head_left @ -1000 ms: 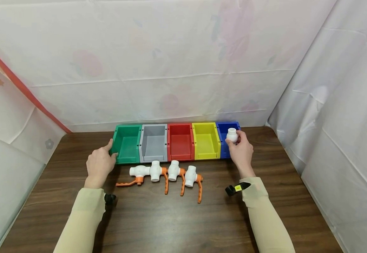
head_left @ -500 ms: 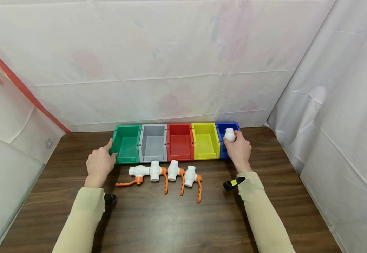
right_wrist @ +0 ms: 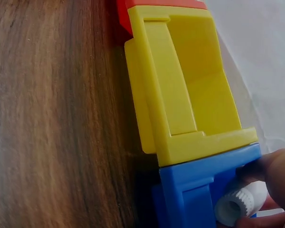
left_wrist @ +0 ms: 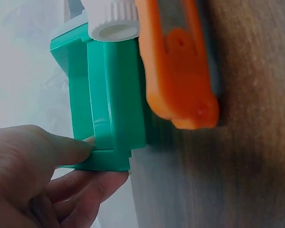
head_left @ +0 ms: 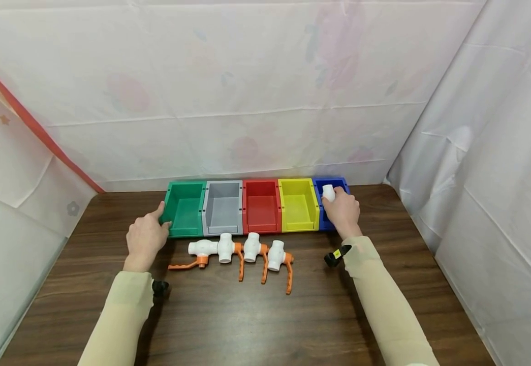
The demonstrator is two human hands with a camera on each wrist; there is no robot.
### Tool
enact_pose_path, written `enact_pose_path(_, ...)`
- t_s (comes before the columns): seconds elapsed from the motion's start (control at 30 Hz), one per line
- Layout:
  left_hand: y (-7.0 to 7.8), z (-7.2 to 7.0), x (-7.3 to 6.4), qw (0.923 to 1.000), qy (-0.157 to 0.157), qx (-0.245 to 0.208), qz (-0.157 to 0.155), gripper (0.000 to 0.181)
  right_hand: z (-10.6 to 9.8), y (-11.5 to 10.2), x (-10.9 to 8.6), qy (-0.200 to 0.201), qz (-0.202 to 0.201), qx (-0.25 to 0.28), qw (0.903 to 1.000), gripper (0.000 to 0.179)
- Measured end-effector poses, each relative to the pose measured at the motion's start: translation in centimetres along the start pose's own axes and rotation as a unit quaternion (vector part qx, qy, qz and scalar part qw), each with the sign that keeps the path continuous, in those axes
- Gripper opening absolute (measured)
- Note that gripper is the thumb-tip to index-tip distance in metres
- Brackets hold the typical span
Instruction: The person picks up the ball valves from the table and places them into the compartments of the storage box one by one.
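My left hand (head_left: 146,238) grips the side wall of the green bin (head_left: 188,211), thumb inside and fingers outside, as the left wrist view shows. In my right hand (head_left: 345,213) is a white plastic ball valve (head_left: 329,192), held inside the blue bin (head_left: 333,181) at the right end of the row. Its ribbed round end shows in the right wrist view; any handle on it is hidden. On the table in front of the bins lie several more white ball valves (head_left: 252,248) with orange handles (head_left: 289,274).
Grey (head_left: 223,206), red (head_left: 261,206) and yellow (head_left: 299,203) bins stand joined between the green and blue ones. A white patterned curtain (head_left: 247,101) hangs behind the wooden table (head_left: 228,325) and along both sides.
My right hand has moved slightly left and down into the blue bin with the ball valve. The left hand stays on the green bin.
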State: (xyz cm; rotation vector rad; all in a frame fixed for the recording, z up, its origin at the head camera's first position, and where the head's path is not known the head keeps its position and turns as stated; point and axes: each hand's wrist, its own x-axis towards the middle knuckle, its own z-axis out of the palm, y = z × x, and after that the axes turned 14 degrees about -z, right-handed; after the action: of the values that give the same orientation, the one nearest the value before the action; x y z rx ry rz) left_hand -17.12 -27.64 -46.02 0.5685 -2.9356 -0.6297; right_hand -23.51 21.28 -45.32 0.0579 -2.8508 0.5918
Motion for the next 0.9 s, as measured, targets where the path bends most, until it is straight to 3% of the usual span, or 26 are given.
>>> enact_pose_path(0.3,0.1,-0.1,-0.2,1.0000,0.000,0.004,-0.001,0.062,0.7,0.5,0.5,-0.022,-0.033,-0.024,0.9989,0.044)
enact_pose_path(0.57,0.2,-0.2,-0.3,1.0000,-0.004,0.003,0.000,0.062,1.3,0.7,0.5,-0.036,-0.037,-0.026,0.9983,0.033)
enact_pose_path(0.9,0.0,-0.3,-0.2,1.0000,0.001,0.003,0.002,0.062,2.2,1.2,0.4,-0.014,-0.032,-0.008,0.9994,0.038)
